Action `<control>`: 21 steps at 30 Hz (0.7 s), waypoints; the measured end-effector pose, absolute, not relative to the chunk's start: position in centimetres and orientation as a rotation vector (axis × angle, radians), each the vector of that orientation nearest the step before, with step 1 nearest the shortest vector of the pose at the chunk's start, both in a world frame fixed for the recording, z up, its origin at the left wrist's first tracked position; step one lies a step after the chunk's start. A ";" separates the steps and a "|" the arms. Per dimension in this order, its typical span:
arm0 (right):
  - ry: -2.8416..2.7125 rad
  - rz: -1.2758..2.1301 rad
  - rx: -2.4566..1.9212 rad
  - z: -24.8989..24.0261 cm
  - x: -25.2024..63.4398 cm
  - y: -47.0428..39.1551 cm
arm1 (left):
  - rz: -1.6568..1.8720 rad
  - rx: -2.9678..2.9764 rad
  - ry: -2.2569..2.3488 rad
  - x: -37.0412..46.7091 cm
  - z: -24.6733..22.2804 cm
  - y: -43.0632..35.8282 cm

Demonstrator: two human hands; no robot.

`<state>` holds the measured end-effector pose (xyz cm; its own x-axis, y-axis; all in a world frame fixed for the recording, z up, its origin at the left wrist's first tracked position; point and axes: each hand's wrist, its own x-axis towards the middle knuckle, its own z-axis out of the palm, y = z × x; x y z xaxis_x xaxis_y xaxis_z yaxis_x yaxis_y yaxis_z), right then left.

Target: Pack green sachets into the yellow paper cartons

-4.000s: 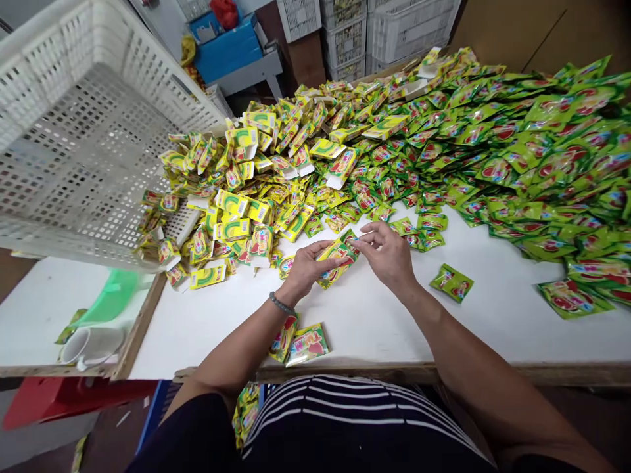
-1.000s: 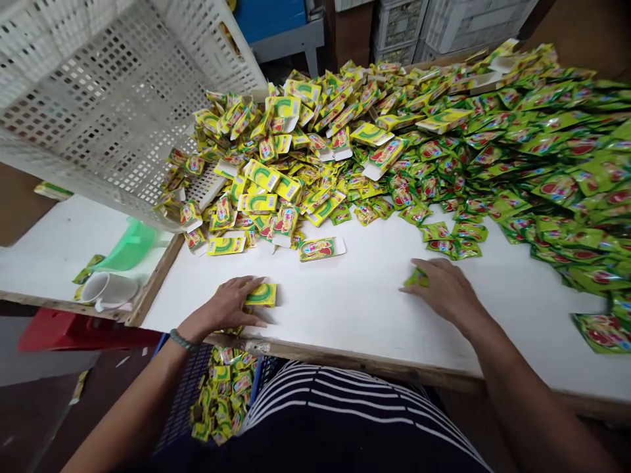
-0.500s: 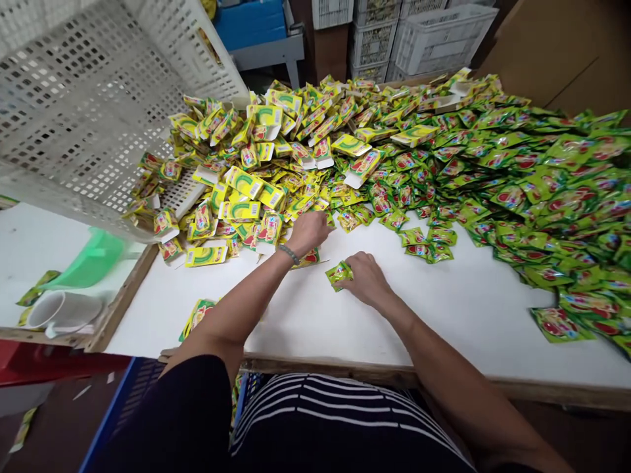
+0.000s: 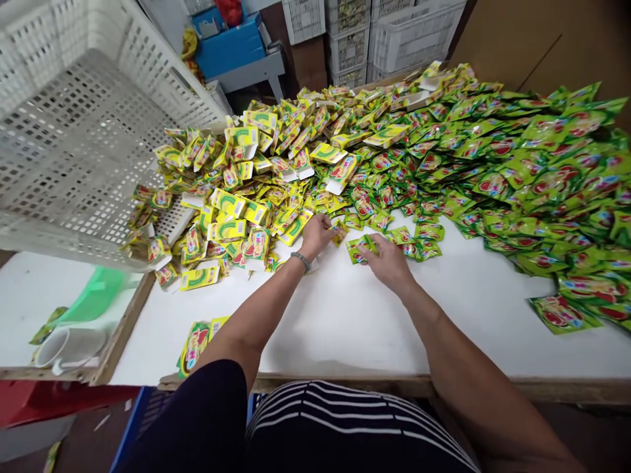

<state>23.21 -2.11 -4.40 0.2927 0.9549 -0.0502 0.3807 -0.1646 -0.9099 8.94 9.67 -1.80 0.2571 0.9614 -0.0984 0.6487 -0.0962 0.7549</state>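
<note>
Sachet [image 4: 353, 252], green, is held in our right hand [image 4: 389, 264] and sticks out to its left, long axis roughly left to right; our left hand [image 4: 314, 235], farther left, has narrow fingers just beside a small yellow packet [image 4: 340, 232], and we cannot tell whether it grips something

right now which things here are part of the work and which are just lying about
Seemingly part of the work:
green packet, in the right hand
other green packets
yellow boxes, near the left hand
white crate, probably

Seemingly just lying about:
mug
green tray
blue box
</note>
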 end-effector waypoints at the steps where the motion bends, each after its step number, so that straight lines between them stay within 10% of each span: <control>1: -1.095 0.898 -1.650 -4.4 23.5 -1.9 | 0.640 1.683 1.400 8.4 -1.8 8.9; 21: -1.403 1.079 -1.354 -2.7 22.8 -3.6 | 0.858 0.991 1.062 4.2 -1.4 -0.1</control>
<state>22.83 -3.61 -2.73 -0.0166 0.9996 0.0243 0.2332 0.0274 -0.9720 4.25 -0.14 -1.39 0.2690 0.9177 -0.2923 -0.0925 0.3268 0.9406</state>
